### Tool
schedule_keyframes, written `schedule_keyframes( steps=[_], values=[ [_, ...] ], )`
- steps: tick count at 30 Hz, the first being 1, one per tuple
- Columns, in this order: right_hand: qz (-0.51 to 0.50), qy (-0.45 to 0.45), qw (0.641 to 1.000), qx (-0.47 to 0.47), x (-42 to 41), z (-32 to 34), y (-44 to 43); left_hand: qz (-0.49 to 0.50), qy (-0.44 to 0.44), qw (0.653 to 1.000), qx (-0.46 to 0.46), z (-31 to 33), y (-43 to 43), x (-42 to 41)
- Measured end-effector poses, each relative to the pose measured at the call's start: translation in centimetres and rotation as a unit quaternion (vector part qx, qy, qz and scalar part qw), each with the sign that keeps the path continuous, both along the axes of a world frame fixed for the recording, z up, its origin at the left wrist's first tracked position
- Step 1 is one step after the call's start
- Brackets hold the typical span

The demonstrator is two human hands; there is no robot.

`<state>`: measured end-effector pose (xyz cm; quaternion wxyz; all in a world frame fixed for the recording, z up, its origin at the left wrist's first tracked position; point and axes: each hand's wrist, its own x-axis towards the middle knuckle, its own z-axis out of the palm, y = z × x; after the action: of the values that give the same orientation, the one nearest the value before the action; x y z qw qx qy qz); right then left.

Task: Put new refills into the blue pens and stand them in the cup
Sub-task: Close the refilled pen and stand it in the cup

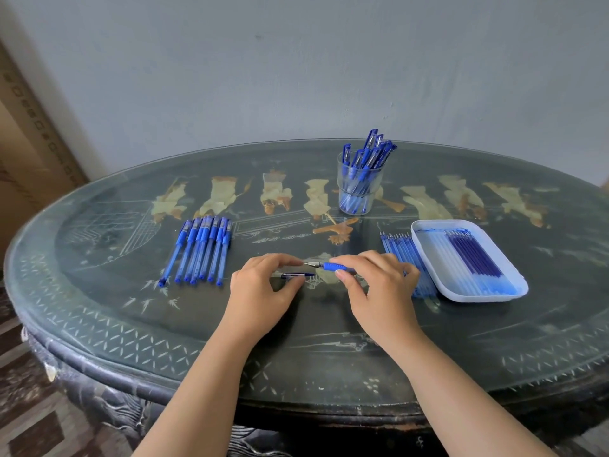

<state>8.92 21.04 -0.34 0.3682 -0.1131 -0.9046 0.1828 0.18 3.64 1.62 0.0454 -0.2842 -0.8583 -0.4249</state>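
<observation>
1. Near us, bare counter (pixel 313 351) runs wide and open.
2. Left, a row of pens (pixel 201 250) bars the way; right, loose refills (pixel 400 252) lie just beside the tray (pixel 478 299).
3. Far, the cup (pixel 359 192) stands alone, and we see gaps either side.

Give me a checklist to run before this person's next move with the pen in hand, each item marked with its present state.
1. Pen held: the right hand grips the pen at its blue grip section. Ok.
2. Refill in: a metal tip shows at the pen's front end, pointing towards the left hand. Ok.
3. Cap ready: the left hand's thumb and fingers curl round the cap. Ok.
4. Cap in line with tip: the cap sits below the tip, offset from it. Not ok.
5. Cup upright: ok. Room among its pens: cannot tell.
6. Way to the cup: only bare table lies between the hands and the cup. Ok.
</observation>
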Motion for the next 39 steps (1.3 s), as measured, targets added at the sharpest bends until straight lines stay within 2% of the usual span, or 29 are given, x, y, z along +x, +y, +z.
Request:
schedule_keyframes(
  steps=[7, 15, 19, 25, 30, 39],
  values=[
    [0.035, 0.0, 0.999, -0.01, -0.2, -0.1, -0.2, -0.052, -0.001, 0.995, 0.083, 0.6, 0.0, 0.3],
    [0.053, 0.013, 0.998, -0.027, -0.1, -0.1, 0.0, -0.035, 0.093, 0.994, 0.049, -0.2, 1.0, 0.0],
    [0.049, 0.012, 0.998, -0.045, -0.1, -0.1, 0.1, -0.052, 0.051, 0.994, 0.079, -0.4, 1.0, 0.0],
    [0.046, 0.006, 0.998, -0.041, -0.2, -0.1, 0.1, -0.03, 0.054, 0.995, 0.075, -0.5, 1.1, -0.1],
    [0.045, 0.001, 0.998, -0.043, -0.1, -0.1, 0.0, -0.059, 0.048, 0.995, 0.068, -0.4, 1.0, 0.2],
    [0.049, -0.004, 0.998, -0.045, -0.1, 0.0, 0.1, -0.053, 0.053, 0.995, 0.071, -0.2, 1.0, 0.2]
  ],
)
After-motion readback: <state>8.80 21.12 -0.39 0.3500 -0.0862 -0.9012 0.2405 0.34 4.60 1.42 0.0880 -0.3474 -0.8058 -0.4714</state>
